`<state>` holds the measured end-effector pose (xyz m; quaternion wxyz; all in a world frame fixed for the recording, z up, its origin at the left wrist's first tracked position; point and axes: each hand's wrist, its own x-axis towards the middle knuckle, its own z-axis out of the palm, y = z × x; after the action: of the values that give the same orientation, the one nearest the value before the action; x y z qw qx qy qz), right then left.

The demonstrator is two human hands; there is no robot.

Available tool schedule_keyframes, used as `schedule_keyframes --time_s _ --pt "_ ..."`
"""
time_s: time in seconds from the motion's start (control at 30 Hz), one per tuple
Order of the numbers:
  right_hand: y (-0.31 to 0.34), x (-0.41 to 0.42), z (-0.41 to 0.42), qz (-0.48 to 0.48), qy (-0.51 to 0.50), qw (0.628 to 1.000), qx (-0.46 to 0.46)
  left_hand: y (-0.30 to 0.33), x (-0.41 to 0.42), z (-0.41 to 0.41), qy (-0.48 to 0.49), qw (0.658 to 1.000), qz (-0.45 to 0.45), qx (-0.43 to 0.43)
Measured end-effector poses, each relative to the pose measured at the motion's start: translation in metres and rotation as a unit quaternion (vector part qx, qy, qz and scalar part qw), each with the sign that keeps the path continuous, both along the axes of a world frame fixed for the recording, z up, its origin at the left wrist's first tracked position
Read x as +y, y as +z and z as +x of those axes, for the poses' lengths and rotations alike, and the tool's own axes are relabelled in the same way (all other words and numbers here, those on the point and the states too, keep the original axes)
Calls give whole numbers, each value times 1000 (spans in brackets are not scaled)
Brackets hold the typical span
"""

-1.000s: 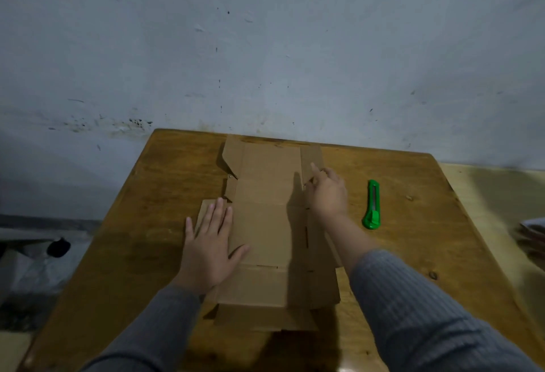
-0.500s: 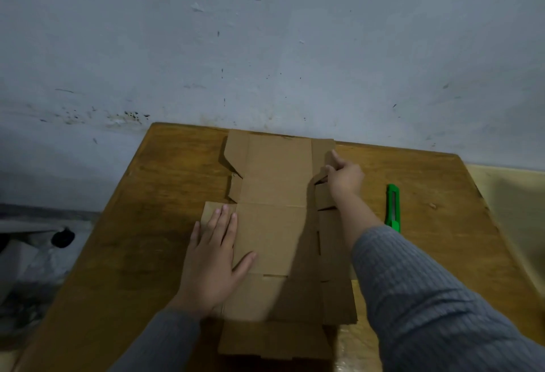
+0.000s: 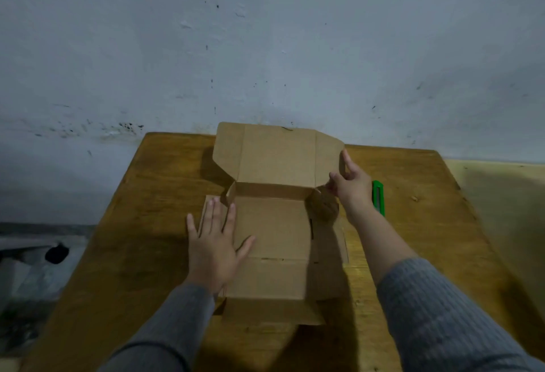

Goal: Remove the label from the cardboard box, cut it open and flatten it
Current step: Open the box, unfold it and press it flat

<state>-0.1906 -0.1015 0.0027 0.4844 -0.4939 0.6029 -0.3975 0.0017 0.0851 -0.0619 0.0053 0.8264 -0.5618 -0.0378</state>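
Note:
The brown cardboard box (image 3: 274,233) lies opened out in the middle of the wooden table (image 3: 132,224). Its far panel, with two side flaps, stands raised toward the wall, and the near panels lie flat. My left hand (image 3: 213,243) presses flat, fingers spread, on the left part of the flat panel. My right hand (image 3: 351,184) pinches the right flap of the raised far panel between thumb and fingers. No label shows on the cardboard faces in view.
A green utility knife (image 3: 378,197) lies on the table just right of my right hand, partly hidden by it. A blue-grey wall rises right behind the table. A floor with dark clutter lies at the left.
My right hand has lifted the far panel of the box from flat on the table to standing upright. My left hand stays pressed on the left side.

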Motion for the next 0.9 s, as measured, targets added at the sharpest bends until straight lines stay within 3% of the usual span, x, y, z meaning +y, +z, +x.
schedule_keyframes --time_s 0.13,0.33,0.47,0.63,0.8,0.9 --pt "2 7 -4 -11 -25 1000 -1 10 3 -7 25 1000 9 -10" --pt "7 12 -6 -24 -33 999 15 23 34 -12 -15 1000 -8 21" --pt "6 13 -5 -2 -29 999 -31 20 54 -7 -28 996 78 44" --pt "3 18 -3 54 -14 996 -68 20 49 -12 -10 994 96 42" --pt "6 19 -1 19 0 1000 -18 22 42 -16 -8 994 95 59" --pt "13 18 4 3 50 995 85 23 41 -16 -3 994 85 71"
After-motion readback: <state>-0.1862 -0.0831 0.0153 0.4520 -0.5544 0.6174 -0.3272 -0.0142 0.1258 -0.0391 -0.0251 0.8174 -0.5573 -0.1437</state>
